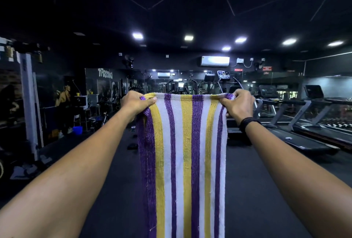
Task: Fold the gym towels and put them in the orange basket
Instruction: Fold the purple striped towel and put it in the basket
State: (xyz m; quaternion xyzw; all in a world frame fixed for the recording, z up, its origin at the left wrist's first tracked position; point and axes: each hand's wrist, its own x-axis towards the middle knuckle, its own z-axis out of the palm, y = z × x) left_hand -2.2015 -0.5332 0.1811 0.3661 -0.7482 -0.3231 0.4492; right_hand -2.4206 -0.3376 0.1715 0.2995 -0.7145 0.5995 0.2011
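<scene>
A gym towel (pixel 182 153) with purple, yellow and white stripes hangs straight down in front of me, its lower end cut off by the bottom of the frame. My left hand (pixel 136 103) pinches its top left corner. My right hand (pixel 239 104) pinches its top right corner, and a black band sits on that wrist. Both arms are stretched out forward at chest height, holding the top edge taut. No orange basket is in view.
Treadmills (pixel 304 123) line the right side. A white cable machine frame (pixel 28 100) stands at the left, with a blue bucket (pixel 77 130) beyond it. Small dark items (pixel 132 146) lie on the black floor ahead. Exercise machines and mirrors fill the back wall.
</scene>
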